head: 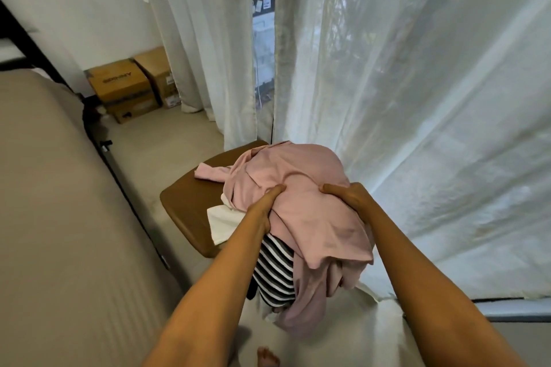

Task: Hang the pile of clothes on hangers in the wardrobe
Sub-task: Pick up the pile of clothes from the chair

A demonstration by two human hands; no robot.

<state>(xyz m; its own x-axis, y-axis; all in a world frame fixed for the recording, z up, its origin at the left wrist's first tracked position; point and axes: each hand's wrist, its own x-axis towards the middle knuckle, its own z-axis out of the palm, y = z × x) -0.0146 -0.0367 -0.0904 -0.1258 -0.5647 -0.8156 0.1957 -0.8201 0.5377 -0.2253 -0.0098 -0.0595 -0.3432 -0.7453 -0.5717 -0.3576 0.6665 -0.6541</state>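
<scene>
So both hands are on the pink top (pixel 301 170), which sits on top of the pile of clothes (pixel 316 235) on the brown surface (pixel 185 199). The left grip (pixel 264 208) has its thumb dug into the fabric with the fingers tucked under a fold, and the right grip (pixel 347 197) is curled over the hump of cloth just beside it. I'd call both clenched on that same top, with a bunched ridge of pink between them. The bit that matters: the top's long axis runs from beyond the grips, where a sleeve flops out on the far-left side, back toward the person, and a long tail of it hangs below the grips, off the near edge toward the floor. Under the left grip there's a striped piece (pixel 275 268) drooping off that same edge, and a white piece (pixel 222 222) poking out to its left. My guess is a straight-up lift could drag those along, since the pink drapes right over them. For room, the curtain (pixel 432 128) hangs close on the right grip's side, nearly touching the pile, and the bed (pixel 44 202) is well off to the left with open floor between, so up and left looks like the free direction. I can't see any wardrobe or hangers from here.
</scene>
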